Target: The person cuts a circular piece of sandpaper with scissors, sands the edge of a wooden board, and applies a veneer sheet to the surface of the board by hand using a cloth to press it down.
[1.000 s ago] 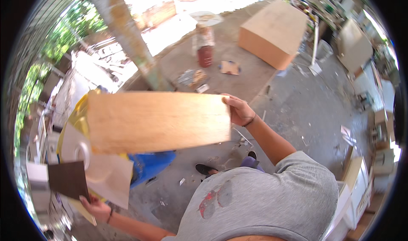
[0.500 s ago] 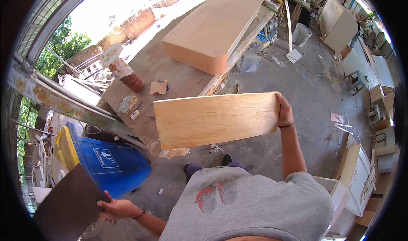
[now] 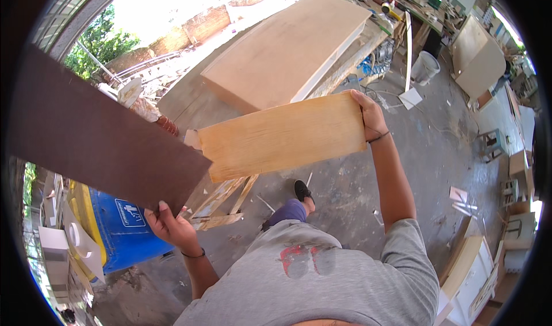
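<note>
My left hand [image 3: 172, 229] is closed on the lower edge of a dark brown sheet [image 3: 109, 136], which reaches up and out to the left rim. My right hand [image 3: 371, 117] grips the right end of a pale wooden board [image 3: 282, 136], fingers over its edge. That board is held roughly level above the floor, and its left end comes close to the brown sheet's corner. Behind the board, a large cabinet-like piece with a rounded corner [image 3: 287, 52] lies on a workbench [image 3: 184, 96]. The brown sheet hides part of the bench's left side.
A blue bin [image 3: 123, 239] with a yellow part stands at the left below the sheet. Beyond the bench's right edge are a white bucket [image 3: 425, 67] and loose cables. Wooden panels and a stool [image 3: 493, 143] line the right side. Scraps lie on the concrete floor [image 3: 345, 193].
My left hand has lifted the brown sheet up and to the right, bringing it near the pale board. The right hand has raised the board slightly and tilted it. One foot has moved.
</note>
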{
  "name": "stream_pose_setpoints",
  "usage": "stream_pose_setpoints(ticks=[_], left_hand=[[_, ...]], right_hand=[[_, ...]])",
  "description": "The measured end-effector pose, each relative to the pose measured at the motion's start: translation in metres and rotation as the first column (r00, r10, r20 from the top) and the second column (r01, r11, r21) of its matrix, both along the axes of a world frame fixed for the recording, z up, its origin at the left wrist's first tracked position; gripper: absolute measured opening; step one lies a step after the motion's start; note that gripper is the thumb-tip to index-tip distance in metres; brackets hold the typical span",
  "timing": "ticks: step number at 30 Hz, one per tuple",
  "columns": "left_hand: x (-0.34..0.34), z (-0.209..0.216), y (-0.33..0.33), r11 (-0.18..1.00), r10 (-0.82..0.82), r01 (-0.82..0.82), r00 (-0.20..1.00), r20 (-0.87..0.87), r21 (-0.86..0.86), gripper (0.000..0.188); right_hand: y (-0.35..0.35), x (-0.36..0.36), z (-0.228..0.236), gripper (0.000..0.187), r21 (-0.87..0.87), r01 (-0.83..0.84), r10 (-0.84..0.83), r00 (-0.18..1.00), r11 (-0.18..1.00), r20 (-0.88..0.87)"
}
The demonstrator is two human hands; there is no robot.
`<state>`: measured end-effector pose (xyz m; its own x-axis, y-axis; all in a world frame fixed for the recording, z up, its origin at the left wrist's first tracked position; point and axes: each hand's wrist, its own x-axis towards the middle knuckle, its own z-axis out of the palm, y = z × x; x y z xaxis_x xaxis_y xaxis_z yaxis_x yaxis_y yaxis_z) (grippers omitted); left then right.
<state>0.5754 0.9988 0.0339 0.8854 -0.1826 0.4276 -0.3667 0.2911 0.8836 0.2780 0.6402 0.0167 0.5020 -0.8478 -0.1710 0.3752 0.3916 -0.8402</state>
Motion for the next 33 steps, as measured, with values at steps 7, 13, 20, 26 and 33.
stream_pose_setpoints(ticks=[7, 13, 20, 26, 33], left_hand=[[-0.007, 0.009, -0.108, 0.861, -0.491, 0.505, 0.857, -0.157, 0.064, 0.021], [-0.019, 0.028, -0.179, 0.524, -0.76, 0.851, 0.451, -0.468, -0.03, 0.022], [-0.045, 0.02, -0.263, 0.502, -0.781, 0.828, 0.312, -0.54, -0.248, 0.038], [-0.076, 0.0, -0.313, 0.569, -0.754, 0.74, 0.295, -0.586, -0.358, 0.043], [-0.112, -0.007, -0.339, 0.687, -0.711, 0.56, 0.39, -0.585, -0.463, 0.046]], right_hand=[[-0.141, 0.049, 0.0, 0.033, 0.165, -0.128, 0.136, 0.99, 0.978, -0.04], [-0.233, 0.099, -0.026, 0.033, -0.082, -0.227, 0.2, 0.947, 0.971, -0.25], [-0.319, 0.111, -0.061, 0.032, -0.187, -0.517, 0.415, 0.816, 0.835, -0.402], [-0.408, 0.09, -0.118, 0.038, -0.371, -0.743, 0.525, 0.662, 0.557, -0.535], [-0.482, 0.069, -0.146, 0.053, -0.746, -0.638, 0.323, 0.759, 0.191, -0.565]])
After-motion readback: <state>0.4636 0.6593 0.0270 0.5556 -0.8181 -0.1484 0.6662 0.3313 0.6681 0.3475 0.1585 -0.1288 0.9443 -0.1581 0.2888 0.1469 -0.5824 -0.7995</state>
